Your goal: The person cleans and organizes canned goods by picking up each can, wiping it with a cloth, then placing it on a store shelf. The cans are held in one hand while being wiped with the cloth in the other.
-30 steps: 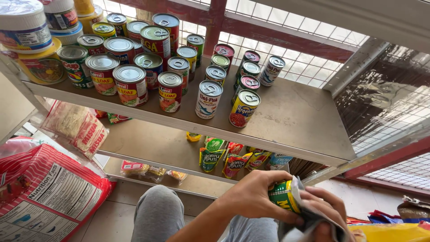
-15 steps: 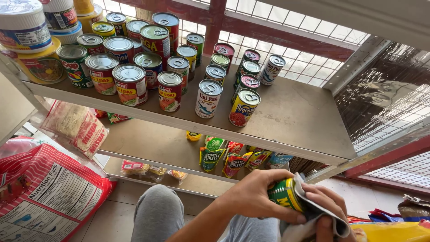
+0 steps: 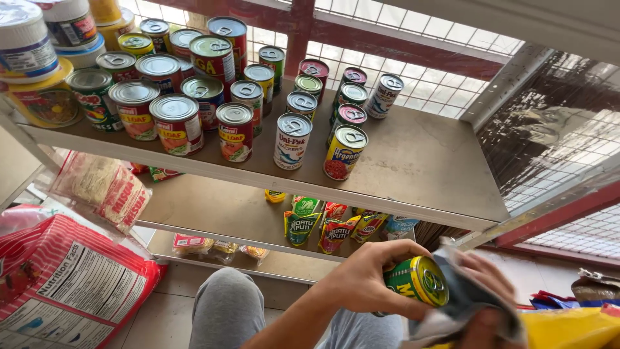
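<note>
Shelf (image 3: 413, 161): grey metal, several tiers against a wire grille; its right half is bare of cans.
Red bag (image 3: 58, 284): big printed sack at lower left, leaning beside the shelf.
Tins (image 3: 174, 84): rows of upright cans crowd the top tier's left and middle; the front row ends with a yellow-labelled tin (image 3: 344, 152) near the shelf edge.
Sachets (image 3: 323, 223): small bright packets on the tier below, standing in a loose cluster.
Left hand (image 3: 361, 284): fingers curled round the can's body from the left, a firm closed grip.
Right hand (image 3: 481, 304): wrapped in the cloth and pressed to the can's end; how far its fingers are closed under the fabric cannot be told.
Can (image 3: 416, 281): green label, gold lid, held on its side in front of the knees, below the shelf and apart from it.
Cloth (image 3: 465, 304): grey rag, bunched against the can's right side and lid.
Change: over the last second the can has turned slightly in the left hand, its gold lid now showing fuller, and the cloth has shifted lower across it; the shelf's tins stand as before.
Meaning: the wiping looks to be under way, with the can not yet on the shelf.
</note>
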